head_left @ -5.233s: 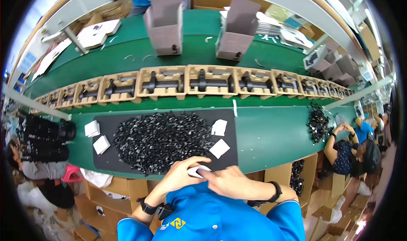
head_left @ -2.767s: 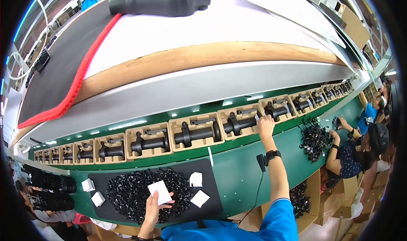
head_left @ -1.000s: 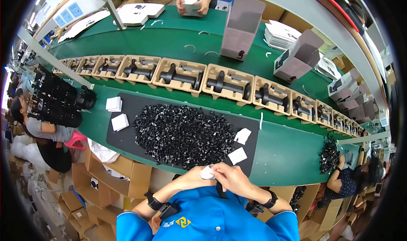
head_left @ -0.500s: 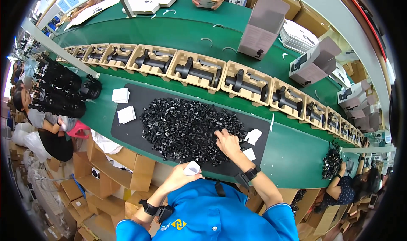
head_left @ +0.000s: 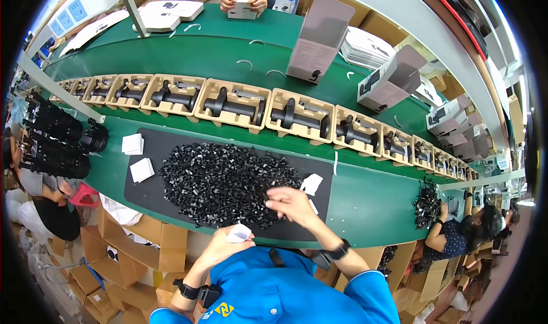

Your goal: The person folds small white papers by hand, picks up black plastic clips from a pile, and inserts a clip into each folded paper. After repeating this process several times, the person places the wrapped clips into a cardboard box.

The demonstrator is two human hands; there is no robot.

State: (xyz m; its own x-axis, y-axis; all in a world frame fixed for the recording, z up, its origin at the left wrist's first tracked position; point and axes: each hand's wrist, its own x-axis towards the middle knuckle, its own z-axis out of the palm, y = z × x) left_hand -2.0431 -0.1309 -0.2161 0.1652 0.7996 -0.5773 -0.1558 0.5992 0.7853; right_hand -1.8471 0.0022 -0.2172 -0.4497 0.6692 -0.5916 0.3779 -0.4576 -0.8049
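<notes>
My left hand [head_left: 220, 248] is closed around a white paper pouch [head_left: 239, 234], held near my body at the mat's front edge with its mouth facing up. My right hand [head_left: 292, 205] hovers over the right part of a heap of small black plastic pieces [head_left: 220, 181]. Its fingers are curled toward the thumb; whatever is between them is too small to make out. The heap lies spread on a dark grey mat [head_left: 151, 191]. Loose white papers [head_left: 311, 184] rest by the right end of the heap, and two stacks of white paper [head_left: 142, 169] sit at its left.
Beyond the mat runs a row of tan moulded trays [head_left: 233, 104] holding black tubular parts. Printed boxes [head_left: 319, 36] stand on the green bench behind it. Black equipment [head_left: 57, 141] crowds the left end. Open cartons [head_left: 142, 238] lie below the bench edge. Other people work across and at right.
My right hand has lifted off the black pieces and drawn slightly right. My left hand still holds the paper pouch. The whole view has shifted, so the bench appears farther left.
</notes>
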